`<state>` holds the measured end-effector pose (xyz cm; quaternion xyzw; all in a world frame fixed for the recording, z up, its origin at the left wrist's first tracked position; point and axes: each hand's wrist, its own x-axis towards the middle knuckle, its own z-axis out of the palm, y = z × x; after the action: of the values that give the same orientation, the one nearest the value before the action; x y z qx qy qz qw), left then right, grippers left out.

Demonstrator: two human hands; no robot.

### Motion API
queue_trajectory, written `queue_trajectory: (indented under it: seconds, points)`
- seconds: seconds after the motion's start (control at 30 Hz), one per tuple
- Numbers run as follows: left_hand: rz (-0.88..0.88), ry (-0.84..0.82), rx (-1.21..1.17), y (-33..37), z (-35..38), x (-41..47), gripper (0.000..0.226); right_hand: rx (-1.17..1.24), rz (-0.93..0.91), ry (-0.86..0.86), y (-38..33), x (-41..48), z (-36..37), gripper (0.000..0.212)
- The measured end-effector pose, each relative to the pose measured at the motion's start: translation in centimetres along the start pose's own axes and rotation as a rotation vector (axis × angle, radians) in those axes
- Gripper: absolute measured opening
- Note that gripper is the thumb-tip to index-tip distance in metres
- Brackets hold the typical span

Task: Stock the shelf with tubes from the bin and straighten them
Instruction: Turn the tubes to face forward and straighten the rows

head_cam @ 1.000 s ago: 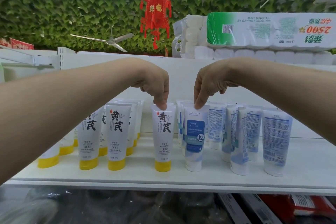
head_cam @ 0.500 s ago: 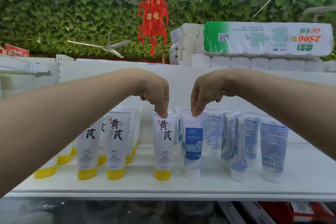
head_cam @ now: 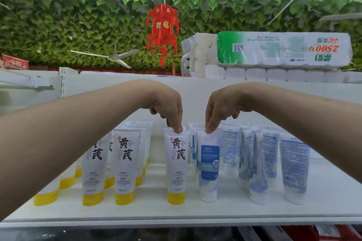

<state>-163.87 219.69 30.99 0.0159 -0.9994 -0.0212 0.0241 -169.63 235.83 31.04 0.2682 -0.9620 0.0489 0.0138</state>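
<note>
Head view, left hand (head_cam: 166, 107): pinches the flat crimped top of a glossy yellow-capped tube (head_cam: 177, 166), upright near the shelf (head_cam: 195, 215) front edge.
Right hand (head_cam: 221, 107): pinches the blue-label tube (head_cam: 208, 164) just beside it.
Change: grips and tubes unmoved.

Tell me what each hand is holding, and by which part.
The left hand pinches the yellow-capped tube by its flat top edge; the right hand pinches the blue-labelled tube by its top edge. Both tubes stand cap-down on the shelf.

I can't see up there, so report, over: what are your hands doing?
Left hand pinches yellow-capped tube top. Right hand pinches blue-label tube top. Both upright on shelf. Nothing blocking.
</note>
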Motion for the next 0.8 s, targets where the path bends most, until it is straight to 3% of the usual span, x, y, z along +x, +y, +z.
queue_trajectory:
  seconds: [0.13, 0.33, 0.6, 0.8]
  points:
    - [0.000, 0.064, 0.023, 0.3, -2.0, 0.4, 0.022, 0.004, 0.030, 0.065, 0.3, -0.3, -1.5, 0.044]
    - [-0.011, 0.148, 0.035, 3.0, -3.6, 2.0, 0.030, -0.002, 0.051, 0.153, 2.8, -0.5, -4.2, 0.034]
    - [-0.086, 0.142, 0.000, 9.2, -3.3, 6.6, 0.035, -0.047, 0.031, 0.215, 10.2, 0.1, -6.7, 0.043]
    - [-0.140, 0.104, 0.025, 12.3, -2.4, 11.1, 0.037, -0.035, -0.018, 0.203, 16.2, 2.0, -6.1, 0.032]
